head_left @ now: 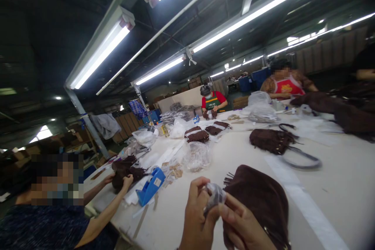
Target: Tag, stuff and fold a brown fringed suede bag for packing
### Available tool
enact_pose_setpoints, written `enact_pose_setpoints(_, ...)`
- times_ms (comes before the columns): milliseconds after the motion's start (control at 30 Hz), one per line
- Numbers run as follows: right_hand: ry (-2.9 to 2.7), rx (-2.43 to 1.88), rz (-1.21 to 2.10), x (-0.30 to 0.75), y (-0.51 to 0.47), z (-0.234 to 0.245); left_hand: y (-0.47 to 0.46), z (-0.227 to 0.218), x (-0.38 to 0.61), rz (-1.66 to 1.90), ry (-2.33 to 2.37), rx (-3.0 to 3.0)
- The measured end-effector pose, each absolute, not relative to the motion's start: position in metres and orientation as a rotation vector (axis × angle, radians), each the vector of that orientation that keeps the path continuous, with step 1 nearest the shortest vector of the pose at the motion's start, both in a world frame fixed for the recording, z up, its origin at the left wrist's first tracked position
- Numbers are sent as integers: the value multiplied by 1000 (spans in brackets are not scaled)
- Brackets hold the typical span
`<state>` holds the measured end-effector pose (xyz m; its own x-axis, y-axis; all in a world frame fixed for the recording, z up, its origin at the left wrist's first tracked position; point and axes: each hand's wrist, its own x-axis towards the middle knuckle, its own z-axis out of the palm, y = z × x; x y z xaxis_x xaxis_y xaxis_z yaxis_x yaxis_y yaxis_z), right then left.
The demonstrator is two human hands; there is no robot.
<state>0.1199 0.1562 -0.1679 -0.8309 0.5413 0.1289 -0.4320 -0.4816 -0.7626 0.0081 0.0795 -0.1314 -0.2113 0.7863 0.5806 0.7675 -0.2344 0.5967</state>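
Both my hands are raised together over the near side of the table. Between them is a small bundle wrapped in clear plastic (215, 197), greyish inside; its contents are too blurred to name. My left hand (197, 215) curls its fingers round the bundle. With fingertips pinched, my right hand (241, 220) holds the bundle's right side. A dark brown fringed bag (258, 195) lies flat on the table just behind and beside my right hand, which partly covers it.
A blue tape dispenser (150, 187) stands to the left on the white table (331, 179). Crumpled clear plastic (197, 156) lies farther back, near more brown bags (271, 140). A co-worker (43, 211) at left handles a brown bag; others sit across the table.
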Motion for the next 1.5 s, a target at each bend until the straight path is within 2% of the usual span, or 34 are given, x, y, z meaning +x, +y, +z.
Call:
enact_pose_setpoints(133, -1280, -322, 2115, 111, 160, -187, 84, -155, 6, 1414, 2294, 2167)
enact_pose_setpoints(300, -1197, -316, 2141, 116, 158, -179, 88, -177, 6, 1399, 2579, 2215)
enact_pose_setpoints(433, -1026, -186, 2311, 127, 154, -160, 83, -171, 7, 1409, 2364, 1999)
enact_pose_setpoints(567, -611, -100, 2551, 135, 161, -147, 74, -156, 3, 1299, 1973, 2084)
enact_pose_setpoints(733, -267, -77, 2756, 140, 173, -136, 68, -129, 4, 1155, 2014, 2136)
enact_pose_setpoints(833, -385, -128, 2724, 140, 172, -136, 70, -118, 8, 1233, 2004, 2069)
enact_pose_setpoints(933, -732, -150, 2581, 138, 163, -142, 72, -119, 15, 1323, 1983, 1987)
enact_pose_setpoints(1067, -865, -168, 2450, 132, 149, -150, 74, -131, 26, 1343, 2189, 1821)
enact_pose_setpoints(1167, -587, -166, 2631, 131, 151, -152, 69, -135, 24, 1307, 2264, 1779)
enact_pose_setpoints(1300, -219, 67, 2897, 138, 159, -151, 58, -126, 5, 1054, 1857, 2086)
enact_pose_setpoints(1400, -233, 234, 2919, 139, 156, -152, 53, -116, -2, 938, 1807, 2163)
enact_pose_setpoints(1500, -507, 133, 2854, 139, 157, -155, 52, -107, 0, 1001, 1898, 2113)
